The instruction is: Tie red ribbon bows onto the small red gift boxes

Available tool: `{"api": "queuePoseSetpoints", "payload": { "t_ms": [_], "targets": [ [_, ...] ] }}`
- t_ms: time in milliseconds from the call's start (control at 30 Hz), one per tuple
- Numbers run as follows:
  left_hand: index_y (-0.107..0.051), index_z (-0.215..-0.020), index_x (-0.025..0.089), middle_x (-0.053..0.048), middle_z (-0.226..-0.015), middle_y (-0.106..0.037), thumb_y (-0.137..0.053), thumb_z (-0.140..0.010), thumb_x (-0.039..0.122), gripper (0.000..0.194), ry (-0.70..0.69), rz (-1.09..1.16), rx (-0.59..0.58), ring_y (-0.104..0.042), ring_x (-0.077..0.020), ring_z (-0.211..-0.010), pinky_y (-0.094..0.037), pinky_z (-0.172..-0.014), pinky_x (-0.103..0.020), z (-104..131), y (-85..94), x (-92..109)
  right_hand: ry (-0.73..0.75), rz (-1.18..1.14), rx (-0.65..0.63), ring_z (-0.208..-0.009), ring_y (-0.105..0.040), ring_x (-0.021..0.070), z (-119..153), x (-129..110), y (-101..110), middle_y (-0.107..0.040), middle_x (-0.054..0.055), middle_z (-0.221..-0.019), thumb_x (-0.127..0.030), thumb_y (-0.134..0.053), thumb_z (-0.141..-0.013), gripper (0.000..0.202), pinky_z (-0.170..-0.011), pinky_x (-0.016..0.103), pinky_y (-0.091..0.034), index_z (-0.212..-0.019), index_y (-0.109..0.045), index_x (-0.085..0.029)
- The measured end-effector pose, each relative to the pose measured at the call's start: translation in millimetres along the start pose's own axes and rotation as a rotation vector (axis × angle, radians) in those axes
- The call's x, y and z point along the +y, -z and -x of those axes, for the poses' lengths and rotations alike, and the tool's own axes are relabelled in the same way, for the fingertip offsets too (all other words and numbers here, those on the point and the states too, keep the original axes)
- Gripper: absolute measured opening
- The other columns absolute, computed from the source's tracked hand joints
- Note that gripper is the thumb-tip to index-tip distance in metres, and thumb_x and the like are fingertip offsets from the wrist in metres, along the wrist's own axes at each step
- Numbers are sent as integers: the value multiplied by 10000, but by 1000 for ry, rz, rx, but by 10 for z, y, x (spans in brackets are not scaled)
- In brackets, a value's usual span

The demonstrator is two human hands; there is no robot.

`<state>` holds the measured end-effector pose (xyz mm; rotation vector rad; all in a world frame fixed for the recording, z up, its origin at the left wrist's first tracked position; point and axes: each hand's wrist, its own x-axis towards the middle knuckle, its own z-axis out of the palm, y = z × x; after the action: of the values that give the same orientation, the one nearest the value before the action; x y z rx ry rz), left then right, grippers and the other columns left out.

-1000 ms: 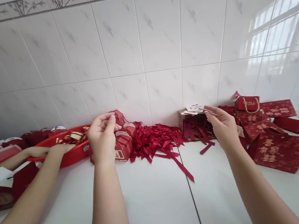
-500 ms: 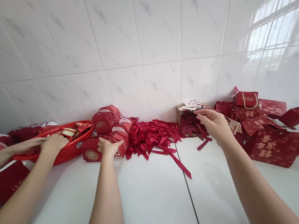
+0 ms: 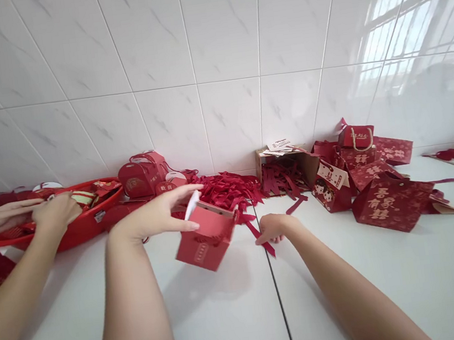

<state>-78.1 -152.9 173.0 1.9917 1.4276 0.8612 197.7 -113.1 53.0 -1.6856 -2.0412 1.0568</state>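
Note:
My left hand (image 3: 161, 215) grips a small red gift box (image 3: 205, 245) near its white top flap, with the thumb on the near side. The box hangs tilted above the white table. To its right, my right hand (image 3: 274, 228) is closed at a loose red ribbon (image 3: 267, 246), thumb and forefinger against it. This ribbon trails from a heap of red ribbons (image 3: 229, 187) at the wall. Behind my right hand lies an open carton (image 3: 309, 166) on its side, with dark red ribbons inside and white cards on top.
At the left, another person's hands (image 3: 55, 215) reach into a red basin (image 3: 74, 232) of wrapped packets. Red gift boxes (image 3: 142, 178) are stacked beside it. Several red gift bags (image 3: 390, 204) stand at the right. A tiled wall (image 3: 233, 124) runs along the table's back.
My left hand has lifted a gift box from beside the basin and brought it right and nearer. My right hand has moved down and left from the cards to the loose ribbon.

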Motion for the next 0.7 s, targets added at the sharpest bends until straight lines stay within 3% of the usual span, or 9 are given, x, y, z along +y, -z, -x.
{"api": "queuePoseSetpoints", "payload": {
  "t_ms": [67,233,333,400,467,600,700],
  "targets": [
    [-589,-1204,326,-34,-1172,-659,-797,-501,250,737,73,-22,-225,-606,-227,-1103,-547,-807,-261,-78,-106,9,8,12,-64,-349,-517,158,-33,11,-26,-502,-15,-343,-189,-834,-404,314,-377,292,-423,-365,-525,-222],
    [-633,-1127,280,-77,-1177,-641,-727,-573,296,562,114,-201,-198,-593,-268,-1108,-556,-714,-267,-188,-246,-23,70,13,-30,-408,-553,135,-2,23,84,-551,1,-414,-150,-742,-548,213,-410,248,-359,-437,-565,-193],
    [-660,-1015,267,-64,-1108,-663,-692,-611,326,410,105,-230,-267,-680,-222,-829,-549,-618,-262,-142,-265,52,152,-40,54,-462,-562,96,99,-25,235,-593,-23,-503,-193,-690,-633,64,-425,209,-330,-646,-628,-180],
    [-644,-1030,265,-64,-1091,-665,-682,-630,348,411,108,-233,-320,-666,-177,-666,-535,-565,-267,-112,-271,113,218,-122,89,-473,-558,89,195,-90,360,-617,-35,-551,-234,-684,-669,172,-427,194,-350,-828,-643,-181],
    [-624,-1064,268,-62,-1112,-653,-678,-646,360,432,73,-237,-339,-663,-174,-698,-534,-589,-269,-104,-276,163,342,-334,179,-527,-591,102,305,-169,488,-655,-14,-632,-300,-674,-721,211,-469,204,-421,-894,-640,-185],
    [-618,-1026,218,-59,-978,-671,-653,-694,349,358,-52,-217,-232,-644,-207,-872,-536,-703,-289,-129,-290,219,696,-904,441,-863,-670,172,580,-340,701,-697,34,-941,-333,-650,-767,197,-708,283,-536,-929,-661,-221],
    [-623,-943,192,-40,-830,-662,-632,-732,347,262,-144,-175,0,-639,-191,-798,-531,-693,-297,-132,-293,244,923,-1010,654,-1015,-636,190,881,-465,794,-661,18,-1067,-221,-640,-760,247,-805,317,-526,-1004,-657,-256]
  ]
}}
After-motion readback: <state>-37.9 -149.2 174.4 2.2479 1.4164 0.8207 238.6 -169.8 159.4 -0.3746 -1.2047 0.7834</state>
